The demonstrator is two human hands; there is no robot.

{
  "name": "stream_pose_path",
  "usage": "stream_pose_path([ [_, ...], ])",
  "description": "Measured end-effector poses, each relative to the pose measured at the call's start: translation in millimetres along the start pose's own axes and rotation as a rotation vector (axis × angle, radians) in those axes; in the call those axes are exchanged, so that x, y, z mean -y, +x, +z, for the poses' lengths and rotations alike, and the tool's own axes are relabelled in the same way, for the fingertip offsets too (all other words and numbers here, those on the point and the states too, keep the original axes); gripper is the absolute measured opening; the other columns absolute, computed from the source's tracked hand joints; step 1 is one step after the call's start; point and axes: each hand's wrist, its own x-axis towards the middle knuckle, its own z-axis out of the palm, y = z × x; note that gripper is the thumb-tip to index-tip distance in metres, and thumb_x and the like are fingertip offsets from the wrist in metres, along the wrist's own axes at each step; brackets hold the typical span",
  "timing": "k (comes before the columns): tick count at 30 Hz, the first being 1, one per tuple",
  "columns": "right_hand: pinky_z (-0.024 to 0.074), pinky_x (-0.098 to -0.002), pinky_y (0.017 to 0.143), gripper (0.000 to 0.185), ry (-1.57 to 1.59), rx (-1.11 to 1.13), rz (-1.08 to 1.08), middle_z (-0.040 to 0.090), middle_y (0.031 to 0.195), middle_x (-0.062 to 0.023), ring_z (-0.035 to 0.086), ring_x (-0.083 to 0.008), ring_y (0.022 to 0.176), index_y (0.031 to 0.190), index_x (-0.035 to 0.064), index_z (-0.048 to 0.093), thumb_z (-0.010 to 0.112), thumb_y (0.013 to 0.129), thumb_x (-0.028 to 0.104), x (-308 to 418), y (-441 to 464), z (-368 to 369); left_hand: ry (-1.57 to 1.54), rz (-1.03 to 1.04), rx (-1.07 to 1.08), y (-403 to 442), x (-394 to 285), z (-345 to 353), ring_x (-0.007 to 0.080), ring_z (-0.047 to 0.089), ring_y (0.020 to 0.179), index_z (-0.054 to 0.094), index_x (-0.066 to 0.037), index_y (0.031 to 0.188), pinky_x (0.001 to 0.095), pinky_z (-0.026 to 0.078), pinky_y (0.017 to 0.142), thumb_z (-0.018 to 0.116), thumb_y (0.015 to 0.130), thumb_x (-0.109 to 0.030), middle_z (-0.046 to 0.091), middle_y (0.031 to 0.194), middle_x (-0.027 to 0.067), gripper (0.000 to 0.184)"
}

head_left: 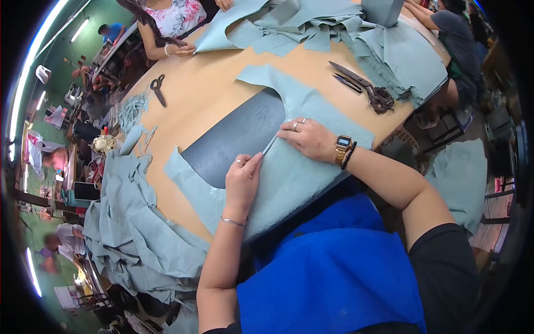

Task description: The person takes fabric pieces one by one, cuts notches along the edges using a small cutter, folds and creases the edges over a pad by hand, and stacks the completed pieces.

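A light blue-green sheet of fabric or leather (300,183) lies in front of me on the table, with a curved inner edge. Inside that curve shows a smooth dark grey-blue surface (233,136). My left hand (243,179) pinches the sheet's inner edge, thumb and fingers together. Farther right along the same edge, my right hand (311,139) grips it with fingertips bent down. A narrow folded strip of the edge runs between the two hands. What lies under the fingertips is hidden.
Large scissors with wrapped handles (364,86) and small snips (347,83) lie at right; black scissors (158,90) lie at far left. Blue-green sheets pile up at left (130,211) and at the back (300,22). A person's hand (181,49) touches a sheet across the table (194,83).
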Motion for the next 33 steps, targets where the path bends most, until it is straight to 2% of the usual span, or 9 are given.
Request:
stream_pose_path([
  [4,0.0442,-0.0552,0.097,0.049,-0.209,0.266,0.148,0.055,0.134,-0.0183,0.053,-0.0339,0.123,0.129,0.0198,0.06,0.058,0.091,0.051,43,8,-23,0.059,0.024,0.007,0,-2,1,0.0236,0.064,0.068,0.075,-0.009,0.102,0.0343,0.052,0.063,0.069,0.088,-0.009,0.064,0.087,0.009,0.015],
  [7,0.036,-0.0663,0.099,0.062,-0.281,0.304,0.186,0.048,0.142,-0.0199,0.046,-0.0358,0.131,0.134,0.0272,0.057,0.053,0.087,0.067,51,5,-18,0.091,0.019,0.018,-1,-3,1,0.0247,0.064,0.07,0.075,-0.009,0.102,0.0353,0.053,0.064,0.069,0.089,-0.01,0.063,0.088,0.0096,0.015],
  [11,0.0307,-0.0702,0.103,0.063,-0.384,0.29,0.402,0.047,0.143,-0.0199,0.042,-0.0382,0.135,0.138,0.0227,0.054,0.047,0.092,0.065,22,9,-28,0.107,-0.016,0.001,0,-12,4,0.0274,0.065,0.074,0.075,-0.009,0.102,0.0374,0.053,0.067,0.067,0.089,-0.012,0.063,0.089,0.0108,0.015],
  [15,0.0392,-0.0505,0.104,0.053,0.048,0.203,0.225,0.054,0.136,-0.0169,0.051,-0.0307,0.126,0.127,0.0099,0.059,0.06,0.091,0.049,36,7,-17,0.111,-0.039,-0.01,11,-26,23,0.0291,0.065,0.077,0.074,-0.009,0.103,0.0386,0.053,0.069,0.067,0.089,-0.013,0.064,0.09,0.0117,0.016],
  [16,0.0408,-0.0422,0.105,0.054,-0.015,0.181,0.197,0.055,0.134,-0.0166,0.053,-0.0299,0.125,0.128,0.0065,0.058,0.063,0.09,0.045,44,2,-13,0.113,-0.044,-0.003,11,-28,23,0.0286,0.065,0.076,0.073,-0.009,0.104,0.0381,0.053,0.068,0.066,0.09,-0.014,0.064,0.09,0.0111,0.017],
  [22,0.0399,-0.0522,0.104,0.063,-0.094,0.13,0.109,0.053,0.136,-0.0182,0.05,-0.0338,0.128,0.135,0.0101,0.055,0.06,0.089,0.054,39,-9,1,0.01,-0.046,0.064,-16,-12,-11,0.0262,0.065,0.073,0.073,-0.01,0.102,0.0363,0.053,0.065,0.069,0.088,-0.013,0.064,0.088,0.0088,0.016],
  [28,0.0244,-0.0719,0.105,0.078,-0.289,0.358,0.146,0.043,0.147,-0.0197,0.039,-0.0365,0.138,0.142,0.0229,0.049,0.044,0.085,0.076,63,-5,-17,0.094,0.011,0.055,-24,-10,-17,0.0257,0.064,0.071,0.074,-0.009,0.102,0.0369,0.052,0.063,0.068,0.089,-0.013,0.064,0.088,0.0089,0.015],
  [31,0.0235,-0.0719,0.106,0.082,-0.386,0.352,0.316,0.042,0.148,-0.0194,0.036,-0.0364,0.14,0.142,0.0192,0.05,0.043,0.085,0.077,53,1,-25,0.11,0.02,0.054,-24,-12,-17,0.0257,0.064,0.072,0.073,-0.009,0.101,0.0376,0.052,0.064,0.068,0.088,-0.012,0.063,0.086,0.0086,0.014],
  [33,0.0344,-0.0601,0.105,0.075,-0.28,0.231,0.197,0.051,0.14,-0.0181,0.046,-0.0345,0.132,0.135,0.0118,0.055,0.054,0.085,0.068,53,0,-15,0.105,0.022,0.056,-23,-11,-17,0.0255,0.063,0.073,0.073,-0.009,0.1,0.0381,0.051,0.065,0.068,0.088,-0.012,0.063,0.086,0.0078,0.014],
])
